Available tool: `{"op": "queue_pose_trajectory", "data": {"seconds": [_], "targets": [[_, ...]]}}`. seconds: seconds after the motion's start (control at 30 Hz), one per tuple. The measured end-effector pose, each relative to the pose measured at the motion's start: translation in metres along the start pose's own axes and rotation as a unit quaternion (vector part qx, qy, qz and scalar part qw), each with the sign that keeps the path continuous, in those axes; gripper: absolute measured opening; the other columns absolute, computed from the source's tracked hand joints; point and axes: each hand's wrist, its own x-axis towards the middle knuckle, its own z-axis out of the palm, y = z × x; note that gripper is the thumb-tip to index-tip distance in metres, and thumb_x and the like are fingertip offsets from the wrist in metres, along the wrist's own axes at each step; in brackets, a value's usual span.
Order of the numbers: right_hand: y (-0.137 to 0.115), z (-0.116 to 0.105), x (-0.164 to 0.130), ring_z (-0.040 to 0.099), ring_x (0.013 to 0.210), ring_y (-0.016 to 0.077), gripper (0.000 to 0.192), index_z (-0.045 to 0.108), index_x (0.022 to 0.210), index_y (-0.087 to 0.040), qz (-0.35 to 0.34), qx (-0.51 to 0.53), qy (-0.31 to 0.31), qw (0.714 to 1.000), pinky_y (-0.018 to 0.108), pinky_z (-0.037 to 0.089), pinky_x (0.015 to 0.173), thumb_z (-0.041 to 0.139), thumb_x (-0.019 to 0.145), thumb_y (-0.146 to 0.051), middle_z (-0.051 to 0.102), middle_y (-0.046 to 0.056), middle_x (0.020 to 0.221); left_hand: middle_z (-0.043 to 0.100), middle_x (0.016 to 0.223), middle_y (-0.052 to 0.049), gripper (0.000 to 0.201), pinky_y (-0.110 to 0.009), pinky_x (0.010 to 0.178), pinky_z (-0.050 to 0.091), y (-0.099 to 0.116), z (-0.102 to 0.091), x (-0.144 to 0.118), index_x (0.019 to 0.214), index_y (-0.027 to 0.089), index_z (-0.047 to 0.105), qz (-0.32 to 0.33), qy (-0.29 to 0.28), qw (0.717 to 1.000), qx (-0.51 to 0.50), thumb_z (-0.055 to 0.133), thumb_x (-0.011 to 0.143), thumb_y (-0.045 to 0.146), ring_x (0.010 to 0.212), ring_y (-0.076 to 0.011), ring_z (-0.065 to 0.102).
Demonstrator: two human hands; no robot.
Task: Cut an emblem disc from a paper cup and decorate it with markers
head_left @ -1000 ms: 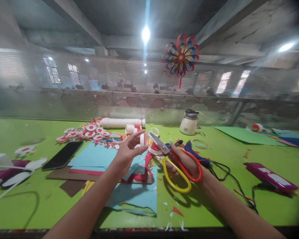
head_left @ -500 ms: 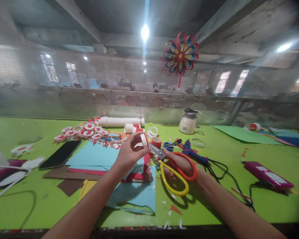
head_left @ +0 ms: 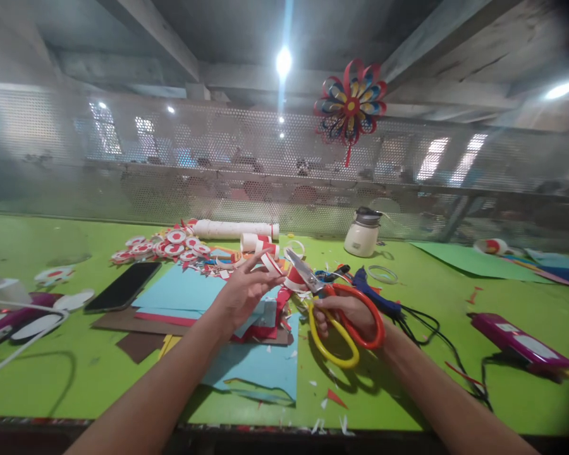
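My left hand (head_left: 243, 292) pinches a small red and white paper strip (head_left: 269, 262) above a stack of coloured paper sheets (head_left: 189, 297). My right hand (head_left: 348, 314) grips a pair of scissors (head_left: 334, 309) with one red and one yellow handle. The scissors' metal blades (head_left: 302, 270) stand apart and point up and left, right beside the strip. Both hands hover over the green table (head_left: 52, 373).
A black phone (head_left: 123, 285) lies left of the sheets. Several red and white paper discs (head_left: 164, 248) and a white roll (head_left: 234, 229) sit behind. A cream jar (head_left: 363, 232), a blue glue gun (head_left: 374, 292) with black cord, and a purple tool (head_left: 519, 340) are on the right. A paper pinwheel (head_left: 351, 104) hangs above.
The scissors went in at the strip with the blades nearly together, then drew back with the blades apart. My left hand turned the strip and dropped slightly.
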Motion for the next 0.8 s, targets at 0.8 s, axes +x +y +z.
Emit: {"op": "queue_pose_trajectory", "data": {"seconds": [0.8], "targets": [[-0.0044, 0.0010, -0.0022, 0.062, 0.061, 0.0154, 0.031, 0.062, 0.105, -0.016, -0.068, 0.081, -0.025, 0.994, 0.030, 0.050, 0.062, 0.063, 0.084, -0.038, 0.066, 0.004, 0.071, 0.066, 0.095, -0.006, 0.052, -0.033, 0.070, 0.058, -0.0004, 0.0022, 0.0033, 0.114, 0.019, 0.061, 0.062, 0.000, 0.998, 0.031, 0.081, 0.066, 0.015, 0.076, -0.0170, 0.065]]}}
